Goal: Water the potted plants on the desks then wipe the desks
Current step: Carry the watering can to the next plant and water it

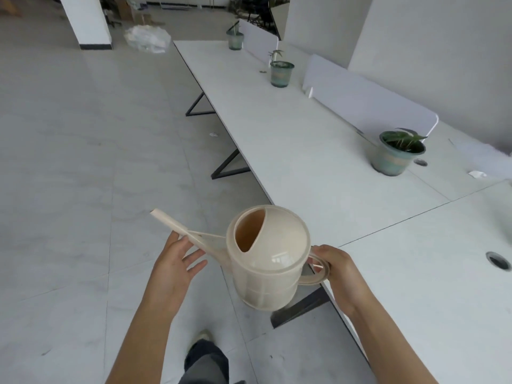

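watering can carried to desk row, plants not yet reached

item 1. cream plastic watering can point(267, 259), long straight spout point(177, 225), open crescent fill hole on top. it is held in the air over the floor, just beside the near desk edge, roughly level, spout pointing away from the desks. the inside shows dark amber; the water level cannot be told.

item 2. right hand point(336, 268), fingers curled round the can's loop handle, carrying its weight.

item 3. left hand point(173, 266), palm up, fingers straight and spread, lying under the spout and apparently touching its underside. judged purpose: steadying the long spout so that the can does not swing or dribble in transit.

item 4. long white desk point(291, 151) on black angled legs, running away to the right of the person.

item 5. three green glazed potted plants along its far side: nearest plant point(396, 153), middle plant point(281, 72), farthest plant point(235, 38). all stand upright, close to the white divider panels point(368, 106), well apart from the can.

item 6. round cable hole point(498, 260) in the near desk; small white crumpled scrap point(477, 174) beside the nearest plant.

status, as judged: watering stage, no pour begun. the next move calls for swinging the spout toward the nearest pot. no wiping cloth is identifiable.
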